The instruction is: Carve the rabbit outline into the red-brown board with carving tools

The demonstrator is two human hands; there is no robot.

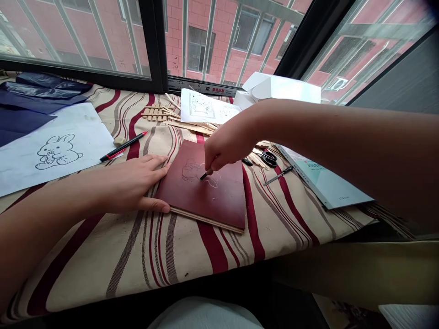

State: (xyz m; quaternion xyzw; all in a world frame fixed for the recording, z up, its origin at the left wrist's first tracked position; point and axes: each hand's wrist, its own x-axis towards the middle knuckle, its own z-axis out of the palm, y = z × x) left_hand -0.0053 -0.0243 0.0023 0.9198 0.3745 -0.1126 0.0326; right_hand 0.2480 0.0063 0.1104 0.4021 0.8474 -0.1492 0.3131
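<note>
A reddish-brown square board (209,205) lies on the striped cloth, with the outline of a rabbit (213,183) partly scratched in pale lines on its face. My right hand (228,144) is closed around a slim carving tool (205,176), whose dark tip meets the board near the drawing's middle. Part of the outline is hidden behind that hand. At the board's left edge rests my left hand (144,183), fingers stretched and apart, its thumb and fingertips touching the edge. A paper with a black rabbit drawing (60,153) lies to the left.
Beside the paper lie a black and red pen (125,146) and dark blue sheets (20,114). Behind the board are thin wood sticks (188,128), a printed sheet (199,107) and a white box (284,87). Scissors (269,158), a thin file (278,175) and a book (329,183) lie right.
</note>
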